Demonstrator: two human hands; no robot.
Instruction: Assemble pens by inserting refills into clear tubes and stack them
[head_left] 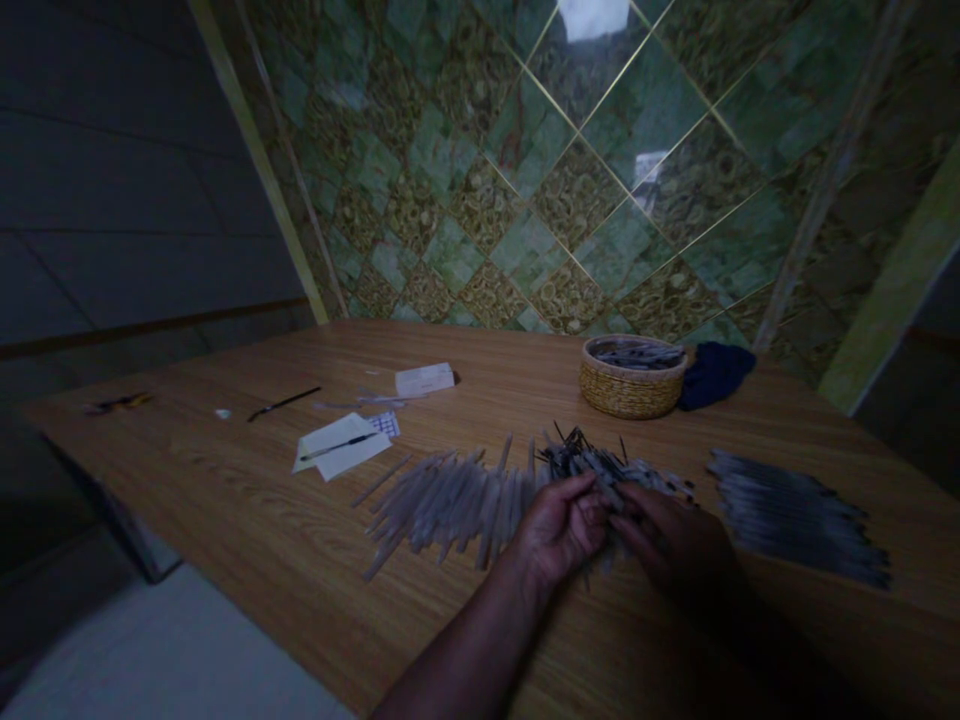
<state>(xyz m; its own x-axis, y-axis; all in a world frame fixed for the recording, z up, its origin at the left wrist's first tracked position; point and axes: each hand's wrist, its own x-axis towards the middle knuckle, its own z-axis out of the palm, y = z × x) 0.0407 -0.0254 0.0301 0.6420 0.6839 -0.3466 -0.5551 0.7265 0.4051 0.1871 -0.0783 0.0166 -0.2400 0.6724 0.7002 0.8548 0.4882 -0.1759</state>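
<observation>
Both of my hands are meeting above the near middle of the bench (247, 540), over a loose heap of slender pen parts. My left hand (559, 525) is lying with its fingers bent inward and its thumb pointing to the far right; my right hand (679, 535) is reaching in from the right, its fingertips coming close to the left ones. Dimness and blur are hiding the gap between them, so I am unable to tell whether either is gripping a piece. Pale tubes (450, 505) are fanning out just left of my left hand, their long sides overlapping. Thin dark pieces (562, 455) are bristling upward just beyond my fingers. To the right, well apart from the heap, a row of dark-toned pens (799, 520) is lying side by side. On the far side, a wicker basket (630, 395) is holding more slender pieces, with a dark blue cloth (712, 375) resting just to its right. I am judging the tubes to be light, stiff and smooth, probably plastic, and inclined to roll or slip; the thin dark pieces are seeming easier to bend. Mid-length is looking like the best hold, thumb opposing forefinger, with the ends staying uncovered and the squeeze remaining gentle.
</observation>
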